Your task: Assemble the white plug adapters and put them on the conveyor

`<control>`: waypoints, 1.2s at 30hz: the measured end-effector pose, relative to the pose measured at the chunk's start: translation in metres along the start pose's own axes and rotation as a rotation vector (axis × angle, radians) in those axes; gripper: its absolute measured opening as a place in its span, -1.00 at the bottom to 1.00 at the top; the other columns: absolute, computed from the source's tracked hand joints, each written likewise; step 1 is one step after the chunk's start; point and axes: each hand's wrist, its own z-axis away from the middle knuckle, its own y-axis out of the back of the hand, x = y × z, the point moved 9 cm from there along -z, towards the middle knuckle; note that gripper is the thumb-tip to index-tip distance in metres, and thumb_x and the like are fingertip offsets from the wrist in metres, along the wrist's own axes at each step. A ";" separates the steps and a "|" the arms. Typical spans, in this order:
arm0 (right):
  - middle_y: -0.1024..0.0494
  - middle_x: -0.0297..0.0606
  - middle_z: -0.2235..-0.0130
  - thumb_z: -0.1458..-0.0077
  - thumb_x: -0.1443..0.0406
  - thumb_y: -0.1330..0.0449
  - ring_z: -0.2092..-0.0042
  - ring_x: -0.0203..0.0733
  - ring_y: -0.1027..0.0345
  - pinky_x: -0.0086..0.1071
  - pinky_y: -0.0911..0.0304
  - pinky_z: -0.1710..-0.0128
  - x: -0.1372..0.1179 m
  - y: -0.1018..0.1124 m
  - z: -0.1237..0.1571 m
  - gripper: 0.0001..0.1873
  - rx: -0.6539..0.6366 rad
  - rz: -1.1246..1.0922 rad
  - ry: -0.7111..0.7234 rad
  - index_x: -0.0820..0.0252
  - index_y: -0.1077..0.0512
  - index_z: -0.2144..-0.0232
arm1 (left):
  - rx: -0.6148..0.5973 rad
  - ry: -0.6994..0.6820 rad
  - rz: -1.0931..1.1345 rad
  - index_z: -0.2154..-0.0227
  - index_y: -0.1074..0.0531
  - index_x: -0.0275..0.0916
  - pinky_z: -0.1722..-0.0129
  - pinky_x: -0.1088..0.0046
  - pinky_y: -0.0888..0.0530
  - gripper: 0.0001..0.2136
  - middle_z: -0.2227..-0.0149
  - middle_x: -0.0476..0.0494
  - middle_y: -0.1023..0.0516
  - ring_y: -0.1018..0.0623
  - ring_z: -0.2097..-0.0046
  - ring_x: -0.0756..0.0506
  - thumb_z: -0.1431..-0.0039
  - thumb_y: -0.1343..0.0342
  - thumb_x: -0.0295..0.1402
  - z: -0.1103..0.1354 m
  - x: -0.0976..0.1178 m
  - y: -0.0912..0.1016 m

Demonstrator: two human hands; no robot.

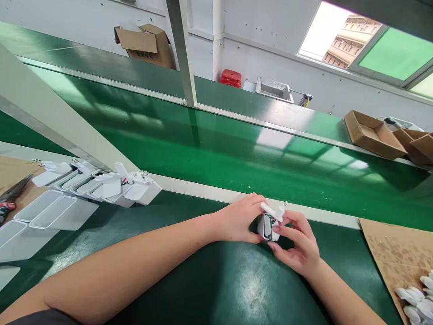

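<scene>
The white adapter housing [264,228] is held close over the surface [203,280], open face turned up so its board is exposed. It is pinched between left hand [237,220] and right hand [299,247], which steadies the pronged cap [270,210] on top.

- The charger shell [264,228], near the bench's [237,289] far edge, is smooth white plastic with a slight gloss. Its open side shows a green circuit board [268,224].
- The plug piece [270,210] on top of it is white plastic, with bare metal pins [285,204].
- The bench top is dark green and smooth, half matt, with dull pale scuffs.
- The belt [237,149] beyond the far edge is glossy green and mirrors the light.
- The cardboard sheet [389,253] at the right edge is brown, matt and rough.
- The trays [50,210] at the left edge are smooth white plastic.
</scene>
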 end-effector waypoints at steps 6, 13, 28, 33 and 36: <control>-0.52 -0.03 -0.04 -0.17 0.46 -0.38 0.12 -0.07 -0.53 -0.17 -0.57 0.19 0.004 0.000 0.001 -0.56 -0.005 0.001 -0.033 0.10 -0.55 -0.08 | 0.008 -0.005 0.008 -0.08 -0.40 -0.18 -0.20 0.12 -0.48 -0.45 -0.10 -0.25 -0.56 -0.54 -0.15 -0.31 -0.07 -0.48 -0.27 0.000 -0.002 -0.001; -0.58 -0.08 0.04 -0.15 0.48 -0.38 0.12 -0.06 -0.56 -0.22 -0.58 0.23 -0.001 0.000 0.004 -0.54 0.005 -0.001 0.003 0.11 -0.54 -0.08 | 0.012 -0.014 0.027 -0.01 -0.40 -0.17 -0.17 0.16 -0.49 -0.52 -0.07 -0.21 -0.56 -0.53 -0.13 -0.28 -0.06 -0.46 -0.34 0.000 0.000 0.000; -0.58 -0.04 0.02 -0.07 0.47 -0.40 0.10 0.01 -0.59 -0.14 -0.60 0.22 0.005 0.007 0.011 -0.54 0.094 -0.027 -0.021 0.09 -0.54 -0.02 | 0.001 0.025 0.046 -0.02 -0.42 -0.17 -0.14 0.17 -0.52 -0.51 -0.05 -0.22 -0.54 -0.54 -0.11 -0.27 -0.05 -0.47 -0.34 0.001 -0.003 0.000; -0.59 -0.06 0.03 -0.08 0.48 -0.40 0.11 0.00 -0.58 -0.14 -0.60 0.22 0.004 0.006 0.011 -0.53 0.087 -0.030 -0.017 0.09 -0.54 -0.03 | 0.013 0.012 0.040 -0.03 -0.42 -0.18 -0.13 0.18 -0.52 -0.50 -0.06 -0.22 -0.53 -0.53 -0.10 -0.27 -0.04 -0.47 -0.35 0.002 -0.003 0.000; -0.58 -0.07 0.04 -0.08 0.48 -0.39 0.12 -0.01 -0.57 -0.15 -0.59 0.23 0.004 0.005 0.010 -0.52 0.074 -0.025 -0.015 0.08 -0.53 -0.05 | 0.018 0.016 0.040 -0.02 -0.42 -0.17 -0.12 0.18 -0.52 -0.50 -0.06 -0.22 -0.53 -0.53 -0.09 -0.27 -0.04 -0.47 -0.36 0.002 -0.003 0.001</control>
